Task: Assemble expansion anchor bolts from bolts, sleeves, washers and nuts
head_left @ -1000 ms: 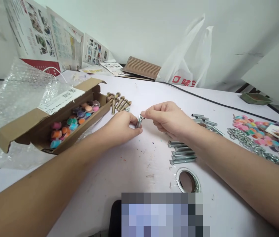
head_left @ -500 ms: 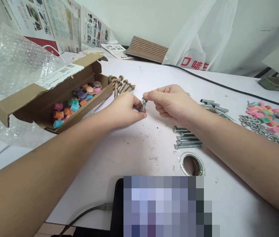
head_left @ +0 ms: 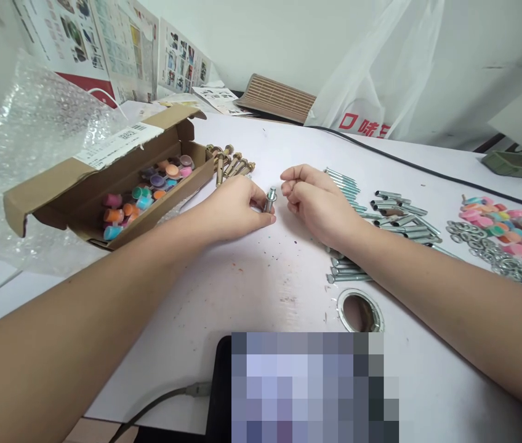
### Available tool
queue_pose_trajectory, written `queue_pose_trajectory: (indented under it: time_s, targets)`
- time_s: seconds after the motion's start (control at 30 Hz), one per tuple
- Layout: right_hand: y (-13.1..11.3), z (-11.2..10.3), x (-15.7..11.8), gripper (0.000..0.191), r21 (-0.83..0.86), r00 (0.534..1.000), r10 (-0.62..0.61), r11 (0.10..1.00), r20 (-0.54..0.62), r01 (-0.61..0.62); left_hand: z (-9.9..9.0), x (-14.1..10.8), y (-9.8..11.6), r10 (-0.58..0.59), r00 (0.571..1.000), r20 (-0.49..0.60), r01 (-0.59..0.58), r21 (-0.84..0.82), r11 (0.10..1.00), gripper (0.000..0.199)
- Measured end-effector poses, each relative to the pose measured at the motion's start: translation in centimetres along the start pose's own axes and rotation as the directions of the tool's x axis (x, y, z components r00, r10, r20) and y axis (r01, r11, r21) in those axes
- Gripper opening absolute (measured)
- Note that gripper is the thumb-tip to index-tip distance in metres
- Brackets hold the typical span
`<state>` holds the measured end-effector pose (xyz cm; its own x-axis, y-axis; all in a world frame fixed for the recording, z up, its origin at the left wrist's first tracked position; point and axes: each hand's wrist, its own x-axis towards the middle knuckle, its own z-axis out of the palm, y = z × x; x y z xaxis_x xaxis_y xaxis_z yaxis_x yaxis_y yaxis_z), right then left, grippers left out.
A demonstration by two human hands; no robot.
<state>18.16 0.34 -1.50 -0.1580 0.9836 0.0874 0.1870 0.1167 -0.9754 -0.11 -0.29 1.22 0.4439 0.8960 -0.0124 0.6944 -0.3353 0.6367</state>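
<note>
My left hand (head_left: 237, 206) pinches a silver expansion bolt (head_left: 271, 200) upright just above the table, its threaded end up and a washer ring around it below the tip. A short gap to the right of it is my right hand (head_left: 314, 194), its fingers curled inward; whatever they may hold is hidden. Behind and beside that hand lie thin silver bolts (head_left: 341, 184) in a row and loose metal sleeves (head_left: 402, 215). Thicker bolts with round heads (head_left: 348, 271) lie partly under the right forearm. Brass-coloured expansion bolts (head_left: 233, 165) are grouped beyond my left hand.
An open cardboard box (head_left: 178, 191) of small colourful caps stands left, against bubble wrap (head_left: 25, 160). Washers (head_left: 492, 249) and colourful caps (head_left: 510, 224) lie far right. A metal ring (head_left: 360, 311) and a blurred-out device (head_left: 307, 387) are near the front. A black cable (head_left: 409, 154) crosses behind.
My right hand has come away from the top of the bolt to the right, its fingers curled. The washer now sits around the bolt below its exposed tip. My left hand keeps its hold.
</note>
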Motion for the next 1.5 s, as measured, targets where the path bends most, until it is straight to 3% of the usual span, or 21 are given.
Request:
queue_pose_trajectory:
  time_s: [0.2,0.33,0.43,0.67,0.8,0.87,1.07,1.33,1.5]
  targets:
    - [0.5,-0.2,0.2,0.039,-0.088,0.985,-0.143,0.984,0.101,0.152,0.0,0.1,0.0,-0.027,1.0,-0.01,0.027,0.029,0.999,0.021]
    - [1.1,-0.2,0.6,0.034,-0.136,0.988,-0.146,0.979,0.058,0.153,0.2,0.4,-0.5,0.02,1.0,0.007,-0.021,0.036,0.999,0.024]
    - [1.4,-0.1,1.0,0.03,-0.1,0.989,-0.142,0.984,0.031,0.145,0.2,0.5,-0.7,0.013,1.0,0.004,-0.013,0.052,0.999,0.022]
    - [-0.1,-0.7,1.2,0.004,0.04,0.97,-0.186,0.983,0.16,0.182,0.2,0.3,-0.3,-0.015,1.0,0.015,0.015,0.003,1.0,0.018]
    - [-1.3,-1.3,1.1,0.039,0.073,0.966,-0.209,0.977,0.151,0.2,0.3,0.4,-0.1,-0.045,0.999,0.013,0.045,0.002,0.999,0.017]
    - [-1.8,-1.5,0.9,0.047,0.061,0.969,-0.199,0.98,0.148,0.192,0.3,0.4,-0.1,-0.044,0.999,0.014,0.044,-0.005,0.999,0.016]
    - [-3.3,-1.2,0.3,0.051,-0.003,0.961,-0.245,0.969,0.127,0.248,0.3,0.4,-0.4,-0.027,1.0,-0.003,0.027,0.034,0.999,0.022]
    - [-3.8,-0.1,0.3,0.059,-0.178,0.91,-0.355,0.902,0.215,0.394,0.2,0.4,-0.5,0.004,1.0,-0.01,-0.003,0.063,0.998,0.022]
    - [-3.3,0.0,0.7,0.051,-0.266,0.887,-0.382,0.855,0.26,0.446,0.5,0.5,-0.8,0.009,0.999,-0.033,-0.01,-0.037,0.999,0.014]
